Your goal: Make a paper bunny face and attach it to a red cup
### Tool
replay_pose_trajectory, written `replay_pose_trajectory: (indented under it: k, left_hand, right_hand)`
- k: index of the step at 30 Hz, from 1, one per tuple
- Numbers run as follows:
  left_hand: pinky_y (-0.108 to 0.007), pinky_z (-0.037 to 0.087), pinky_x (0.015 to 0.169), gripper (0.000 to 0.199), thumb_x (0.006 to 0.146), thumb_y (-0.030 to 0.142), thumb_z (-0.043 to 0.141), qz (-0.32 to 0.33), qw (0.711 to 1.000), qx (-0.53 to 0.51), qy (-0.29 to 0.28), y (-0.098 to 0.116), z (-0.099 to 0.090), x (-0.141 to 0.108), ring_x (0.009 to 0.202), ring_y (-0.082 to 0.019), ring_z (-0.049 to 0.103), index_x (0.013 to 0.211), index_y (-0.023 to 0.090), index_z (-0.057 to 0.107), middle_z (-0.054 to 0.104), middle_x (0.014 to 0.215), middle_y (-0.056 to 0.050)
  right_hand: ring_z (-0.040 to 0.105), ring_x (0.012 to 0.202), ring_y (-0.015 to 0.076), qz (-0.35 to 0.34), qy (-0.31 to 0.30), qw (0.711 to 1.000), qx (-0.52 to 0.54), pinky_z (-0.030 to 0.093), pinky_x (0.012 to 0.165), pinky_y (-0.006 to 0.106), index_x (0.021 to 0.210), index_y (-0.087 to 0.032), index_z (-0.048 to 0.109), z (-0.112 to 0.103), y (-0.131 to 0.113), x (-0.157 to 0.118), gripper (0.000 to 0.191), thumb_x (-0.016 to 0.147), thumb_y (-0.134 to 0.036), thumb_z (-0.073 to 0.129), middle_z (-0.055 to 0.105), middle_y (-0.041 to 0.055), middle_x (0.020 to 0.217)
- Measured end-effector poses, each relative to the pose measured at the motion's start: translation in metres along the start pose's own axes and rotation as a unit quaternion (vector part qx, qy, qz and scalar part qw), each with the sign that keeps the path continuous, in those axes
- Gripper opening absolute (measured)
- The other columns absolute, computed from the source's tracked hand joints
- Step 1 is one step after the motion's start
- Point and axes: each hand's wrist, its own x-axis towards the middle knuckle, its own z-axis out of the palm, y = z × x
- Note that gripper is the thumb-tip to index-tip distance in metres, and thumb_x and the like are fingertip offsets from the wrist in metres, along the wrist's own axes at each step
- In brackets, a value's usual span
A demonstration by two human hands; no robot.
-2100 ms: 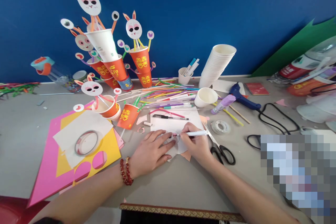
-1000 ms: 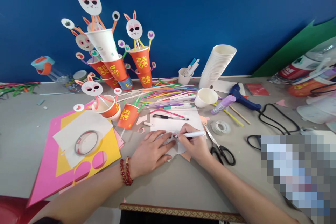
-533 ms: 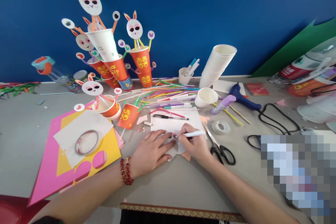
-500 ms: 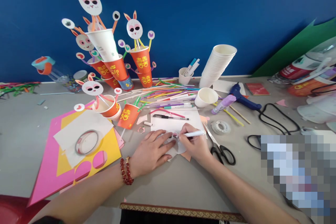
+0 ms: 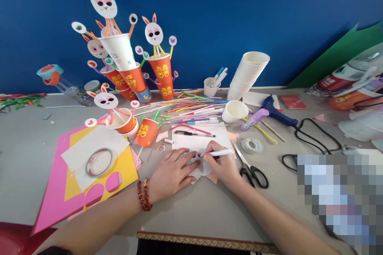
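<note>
My right hand [image 5: 222, 163] is closed around a white marker pen [image 5: 223, 152], its tip at a small paper face [image 5: 198, 170] with dark and pink eye marks. Fingers apart, my left hand [image 5: 175, 171] lies flat over the left part of that face and presses it to the table. Both hands hide much of the face. Behind it, a white sheet [image 5: 197, 137] carries a black pen [image 5: 194, 133] and a pink strip. A white marker cap [image 5: 169, 141] lies left of the sheet. Black-handled scissors [image 5: 249, 167] rest open to the right of my right hand.
Cups with rabbit faces [image 5: 119, 121] stand at left, behind coloured sheets [image 5: 56, 179] and a tape roll [image 5: 98, 162]. Coloured sticks [image 5: 191, 107], a cup stack [image 5: 247, 75], a glue stick [image 5: 254, 119], clear tape [image 5: 251, 145] and a blue glue gun [image 5: 277, 112] lie beyond my hands.
The marker tip and my right fingers shift very slightly at the paper face. My left hand stays in place; the view tilts a little.
</note>
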Motion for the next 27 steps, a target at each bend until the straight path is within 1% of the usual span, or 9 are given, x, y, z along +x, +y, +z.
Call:
replay_pose_trajectory:
  k: [5, 9, 13, 21, 27]
  left_hand:
    - [-0.046, 0.036, 0.107, 0.047, 0.097, 0.040, 0.050, -0.002, 1.000, -0.001, -0.003, 0.0003, 0.0000, 0.0000, 0.134, -0.029, 0.036, 0.141, 0.027, 0.046, 0.045, 0.148, -0.005]
    - [-0.046, 0.036, 0.107, 0.046, 0.097, 0.040, 0.050, -0.002, 1.000, 0.000, -0.002, 0.0007, -0.0005, 0.0004, 0.134, -0.029, 0.036, 0.141, 0.026, 0.047, 0.045, 0.148, -0.005]
    - [-0.047, 0.036, 0.107, 0.046, 0.097, 0.040, 0.050, 0.000, 1.000, 0.000, -0.005, 0.0004, -0.0005, 0.0004, 0.134, -0.029, 0.036, 0.141, 0.026, 0.047, 0.045, 0.147, -0.006]
    - [-0.047, 0.037, 0.106, 0.047, 0.097, 0.040, 0.049, 0.003, 1.000, 0.001, 0.000, -0.0001, 0.0002, 0.0001, 0.134, -0.029, 0.036, 0.142, 0.026, 0.045, 0.045, 0.147, -0.006]
    - [-0.047, 0.036, 0.107, 0.047, 0.097, 0.039, 0.050, 0.003, 1.000, 0.002, 0.002, 0.0000, -0.0001, 0.0001, 0.134, -0.029, 0.036, 0.141, 0.026, 0.046, 0.046, 0.147, -0.006]
  right_hand:
    - [0.040, 0.048, 0.0105, 0.006, -0.002, 1.000, 0.006, 0.030, 0.047, 0.022, 0.066, -0.021, 0.047, 0.0001, 0.0001, -0.0001, 0.014, 0.080, -0.020, 0.051, 0.045, -0.0062, 0.055]
    - [0.038, 0.046, 0.0101, 0.008, -0.001, 1.000, 0.006, 0.028, 0.046, 0.022, 0.066, -0.022, 0.047, 0.0001, 0.0006, 0.0007, 0.014, 0.079, -0.019, 0.051, 0.043, -0.0068, 0.053]
    - [0.041, 0.049, 0.0104, 0.005, -0.005, 1.000, 0.014, 0.031, 0.048, 0.022, 0.066, -0.021, 0.048, 0.0004, 0.0012, 0.0004, 0.014, 0.080, -0.019, 0.051, 0.046, -0.0061, 0.056]
    - [0.040, 0.047, 0.0099, 0.009, -0.010, 1.000, 0.004, 0.029, 0.047, 0.022, 0.067, -0.021, 0.048, 0.0003, 0.0022, -0.0003, 0.013, 0.079, -0.018, 0.050, 0.045, -0.0064, 0.055]
    - [0.040, 0.048, 0.0103, 0.004, -0.011, 1.000, -0.001, 0.030, 0.048, 0.022, 0.065, -0.021, 0.048, 0.0002, 0.0007, 0.0003, 0.014, 0.079, -0.019, 0.050, 0.046, -0.0060, 0.055]
